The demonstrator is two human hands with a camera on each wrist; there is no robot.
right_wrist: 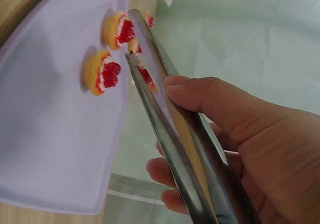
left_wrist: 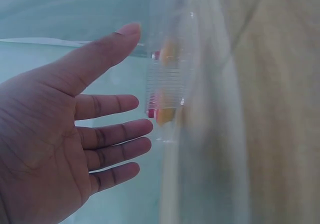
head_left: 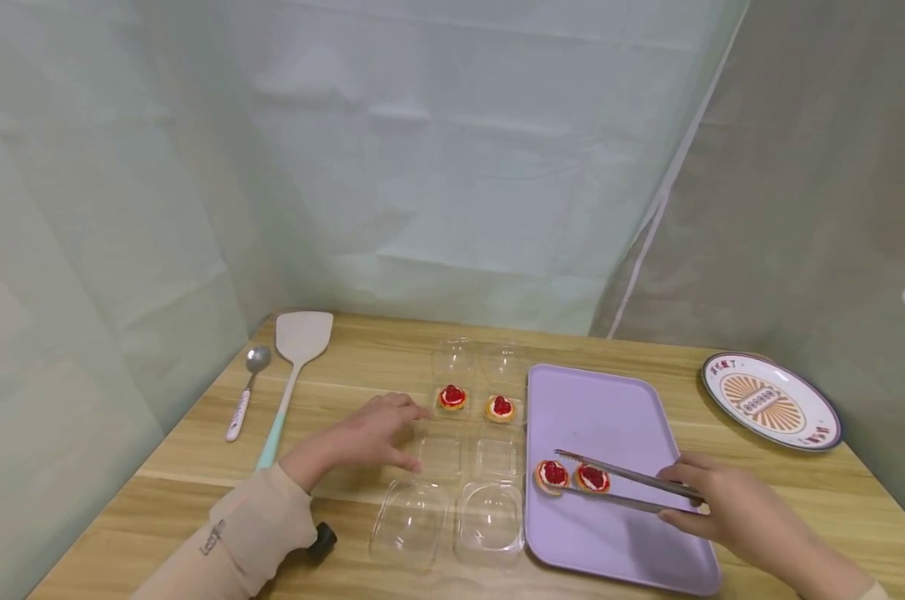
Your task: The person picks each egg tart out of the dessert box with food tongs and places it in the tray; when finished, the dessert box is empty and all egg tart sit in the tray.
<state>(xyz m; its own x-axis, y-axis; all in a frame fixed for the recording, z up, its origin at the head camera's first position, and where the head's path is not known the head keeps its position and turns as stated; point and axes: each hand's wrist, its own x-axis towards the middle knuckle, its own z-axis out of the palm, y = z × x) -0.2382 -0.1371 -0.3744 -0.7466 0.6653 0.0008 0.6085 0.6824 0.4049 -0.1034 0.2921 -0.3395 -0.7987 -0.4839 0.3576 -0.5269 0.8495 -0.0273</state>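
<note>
My right hand (head_left: 737,508) holds metal tongs (right_wrist: 175,134), their arms slightly apart over the lilac tray (head_left: 602,400). Two small tarts with red topping lie on that tray: a left tart (head_left: 552,475) and a right tart (head_left: 592,478), both overlapped by the tongs in the head view. My left hand (head_left: 370,433) has its fingers spread beside the clear plastic containers (head_left: 439,454), holding nothing. In the far containers sit two more tarts, one on the left (head_left: 452,397) and one on the right (head_left: 501,408). The left wrist view shows the open palm (left_wrist: 45,149) close to the plastic.
Left of the containers lie a spatula (head_left: 304,335) with a mint handle and a spoon (head_left: 257,360). A patterned plate (head_left: 771,402) stands at the right. Near the left sleeve is a small black object (head_left: 322,543). Pale cloth (head_left: 452,167) hangs behind the wooden table.
</note>
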